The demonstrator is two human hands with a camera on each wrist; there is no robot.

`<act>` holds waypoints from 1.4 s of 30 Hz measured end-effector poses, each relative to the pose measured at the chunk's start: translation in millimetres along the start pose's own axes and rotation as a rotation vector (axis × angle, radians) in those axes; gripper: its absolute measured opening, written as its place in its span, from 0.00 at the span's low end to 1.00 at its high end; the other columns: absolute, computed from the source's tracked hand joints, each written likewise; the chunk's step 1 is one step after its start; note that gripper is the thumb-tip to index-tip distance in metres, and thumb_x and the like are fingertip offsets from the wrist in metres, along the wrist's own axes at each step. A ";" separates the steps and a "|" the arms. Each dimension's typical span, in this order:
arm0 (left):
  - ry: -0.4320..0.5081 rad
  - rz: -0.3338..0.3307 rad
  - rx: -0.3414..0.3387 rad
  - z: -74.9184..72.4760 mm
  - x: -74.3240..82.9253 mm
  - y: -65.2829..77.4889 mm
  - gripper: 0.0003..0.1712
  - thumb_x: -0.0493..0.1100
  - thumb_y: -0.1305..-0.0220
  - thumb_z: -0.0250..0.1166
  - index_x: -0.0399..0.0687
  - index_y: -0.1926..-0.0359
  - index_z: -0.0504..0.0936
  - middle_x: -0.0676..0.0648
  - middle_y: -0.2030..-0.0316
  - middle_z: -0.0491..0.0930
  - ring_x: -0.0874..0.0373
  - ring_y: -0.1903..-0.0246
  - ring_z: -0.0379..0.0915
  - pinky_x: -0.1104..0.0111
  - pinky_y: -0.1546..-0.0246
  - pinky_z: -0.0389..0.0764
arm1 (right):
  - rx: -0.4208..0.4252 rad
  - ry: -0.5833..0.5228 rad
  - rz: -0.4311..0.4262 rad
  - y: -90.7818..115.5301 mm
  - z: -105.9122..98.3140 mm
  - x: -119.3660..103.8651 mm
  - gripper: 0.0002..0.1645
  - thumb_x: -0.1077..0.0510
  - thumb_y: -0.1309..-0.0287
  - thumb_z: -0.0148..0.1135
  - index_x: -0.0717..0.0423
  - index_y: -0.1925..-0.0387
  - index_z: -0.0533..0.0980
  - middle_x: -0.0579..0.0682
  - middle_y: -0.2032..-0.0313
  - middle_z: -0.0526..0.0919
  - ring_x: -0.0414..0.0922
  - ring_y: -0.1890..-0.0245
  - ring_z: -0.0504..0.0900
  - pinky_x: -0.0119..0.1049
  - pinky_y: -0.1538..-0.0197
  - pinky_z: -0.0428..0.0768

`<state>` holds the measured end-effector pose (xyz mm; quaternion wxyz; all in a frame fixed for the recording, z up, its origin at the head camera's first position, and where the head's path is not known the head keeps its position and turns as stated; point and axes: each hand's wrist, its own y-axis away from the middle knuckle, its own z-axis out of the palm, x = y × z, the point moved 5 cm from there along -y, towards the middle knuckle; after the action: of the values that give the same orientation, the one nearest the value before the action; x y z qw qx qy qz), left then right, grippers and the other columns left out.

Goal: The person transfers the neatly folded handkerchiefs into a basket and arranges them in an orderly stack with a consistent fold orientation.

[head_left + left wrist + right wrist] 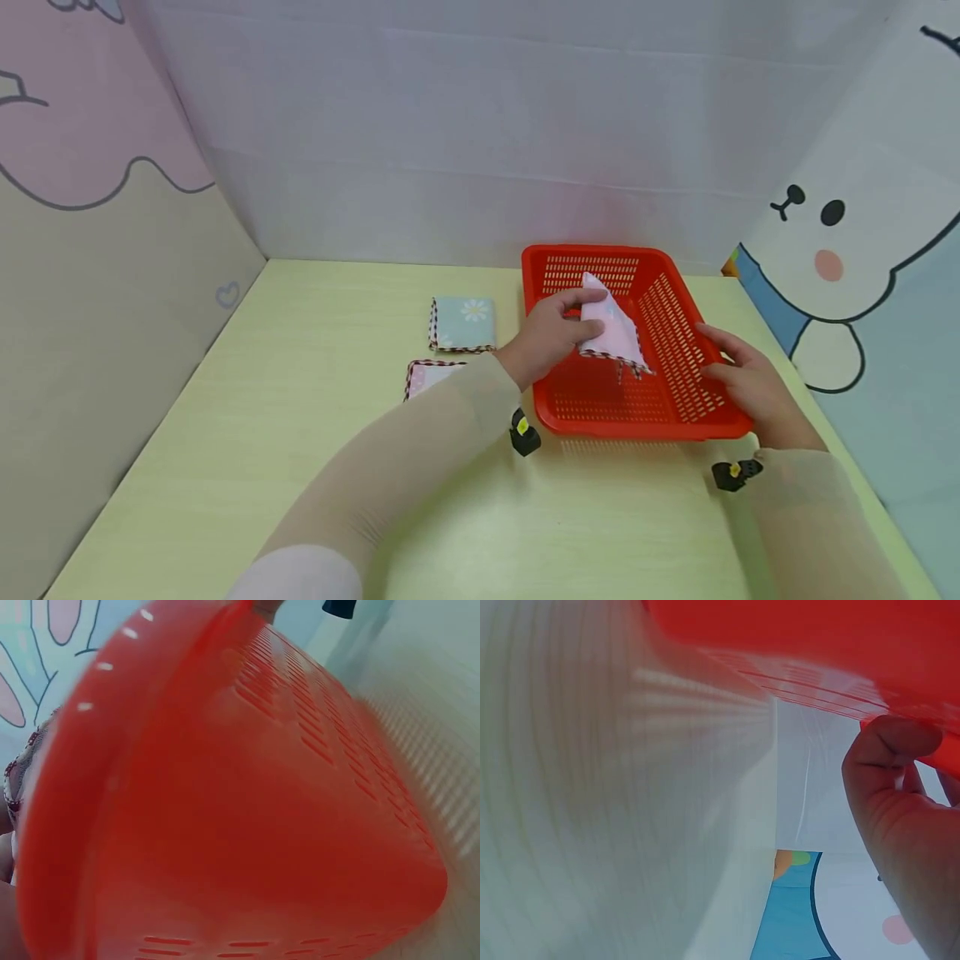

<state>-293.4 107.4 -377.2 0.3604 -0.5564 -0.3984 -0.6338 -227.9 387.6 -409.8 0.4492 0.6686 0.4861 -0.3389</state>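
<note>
A folded pink handkerchief (615, 329) with a dark checked edge is pinched between the thumb and fingers of my left hand (553, 333), over the inside of the red plastic basket (652, 429). My right hand (753, 387) grips the basket's right rim; in the right wrist view its thumb (904, 739) lies against the red wall. The left wrist view is mostly filled by the basket's outer side (247, 817), with a strip of patterned cloth edge (16, 776) at its left.
Left of the basket, a folded light green handkerchief (463, 323) with a daisy lies on the pale yellow table (300, 375). Nearer, another folded cloth (423, 379) is partly hidden by my left sleeve. A white sheet (450, 142) stands behind, and printed panels flank both sides.
</note>
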 end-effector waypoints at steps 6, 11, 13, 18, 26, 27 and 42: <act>-0.075 0.004 -0.017 10.1 0.8 -0.6 0.24 0.41 0.32 0.71 0.66 0.38 0.82 0.55 0.53 0.81 0.56 0.61 0.83 0.65 0.60 0.87 | -0.002 0.016 0.017 1.3 -2.4 2.6 0.41 0.61 0.24 0.48 0.39 0.17 0.48 0.65 0.23 0.53 0.59 0.40 0.73 0.50 0.51 0.85; -0.109 -0.003 -0.026 19.3 1.5 -1.2 0.24 0.42 0.32 0.71 0.65 0.38 0.81 0.55 0.55 0.81 0.57 0.62 0.82 0.63 0.58 0.87 | -0.002 0.017 0.013 1.2 -1.4 2.2 0.41 0.60 0.24 0.48 0.39 0.17 0.48 0.66 0.23 0.52 0.64 0.38 0.71 0.51 0.51 0.85; -0.120 -0.004 -0.028 22.9 0.9 -1.9 0.24 0.42 0.32 0.72 0.66 0.37 0.81 0.56 0.55 0.81 0.57 0.62 0.82 0.62 0.57 0.87 | 0.000 0.021 0.011 1.2 -0.8 1.7 0.41 0.61 0.24 0.48 0.40 0.17 0.48 0.66 0.23 0.53 0.65 0.37 0.71 0.50 0.51 0.85; -0.123 0.007 -0.040 31.0 -1.7 -3.4 0.24 0.41 0.31 0.71 0.63 0.37 0.81 0.56 0.56 0.81 0.58 0.63 0.82 0.67 0.60 0.86 | 0.002 0.027 0.003 0.6 -0.2 1.4 0.41 0.61 0.25 0.49 0.41 0.17 0.48 0.66 0.23 0.53 0.64 0.38 0.72 0.50 0.52 0.85; -0.164 -0.014 -0.032 40.1 -2.5 -1.9 0.24 0.40 0.31 0.70 0.62 0.37 0.81 0.57 0.56 0.81 0.59 0.63 0.80 0.62 0.56 0.86 | 0.005 0.053 -0.028 -2.9 -0.5 1.5 0.41 0.60 0.25 0.49 0.42 0.17 0.49 0.67 0.25 0.56 0.54 0.47 0.79 0.49 0.54 0.86; -0.171 -0.026 -0.024 40.7 -2.4 -1.2 0.24 0.41 0.32 0.71 0.64 0.38 0.82 0.58 0.56 0.81 0.59 0.63 0.80 0.62 0.56 0.86 | 0.006 0.056 -0.031 -3.1 -0.5 1.3 0.41 0.60 0.25 0.49 0.42 0.17 0.49 0.67 0.25 0.57 0.54 0.48 0.79 0.49 0.54 0.87; -0.244 -0.071 -0.031 42.9 -8.0 -1.5 0.24 0.41 0.34 0.73 0.65 0.40 0.83 0.59 0.55 0.79 0.59 0.59 0.78 0.66 0.57 0.86 | 0.003 0.052 -0.030 -3.7 -0.1 1.7 0.41 0.60 0.24 0.49 0.41 0.17 0.49 0.66 0.25 0.56 0.59 0.43 0.74 0.48 0.52 0.86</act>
<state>-275.8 147.0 -382.6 0.2783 -0.6204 -0.4489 -0.5798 -230.9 388.8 -412.2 0.4301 0.6704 0.5073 -0.3289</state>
